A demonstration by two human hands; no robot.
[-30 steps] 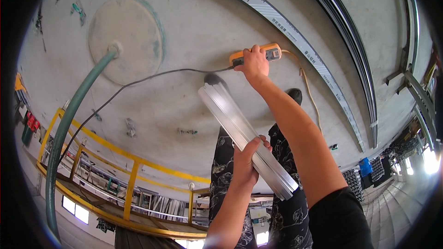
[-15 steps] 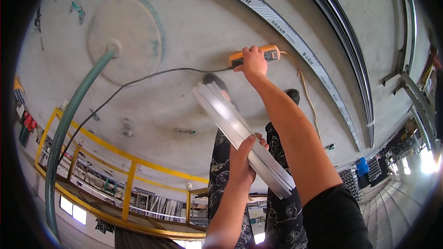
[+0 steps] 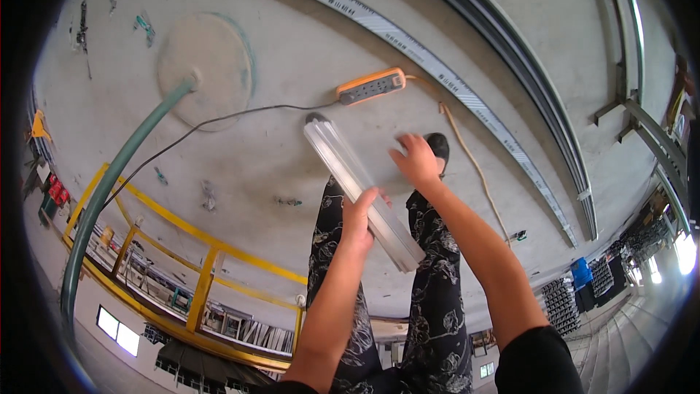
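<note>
My left hand [image 3: 359, 219] is closed around a bundle of silvery aluminium profiles [image 3: 397, 239], held at a slant in front of my legs. My right hand [image 3: 418, 162] holds nothing; its fingers are apart, above my right shoe [image 3: 437, 147]. Farther out on the floor lies an orange and black power strip [image 3: 372, 87], apart from both hands. A black cable [image 3: 240, 111] leads into its left end, and a pale cord [image 3: 467, 147] leaves from its right end.
A round base [image 3: 200, 66] with a green pole [image 3: 138, 138] stands at left. Yellow railing [image 3: 211, 248] runs along the lower left. Long printed strips [image 3: 408, 44] and dark profiles [image 3: 510, 51] lie across the floor beyond the power strip. Metal frames [image 3: 631, 95] are at right.
My right hand has let go of the power strip and come back toward my legs. The power strip stays on the floor. My left hand still grips the aluminium profiles.
</note>
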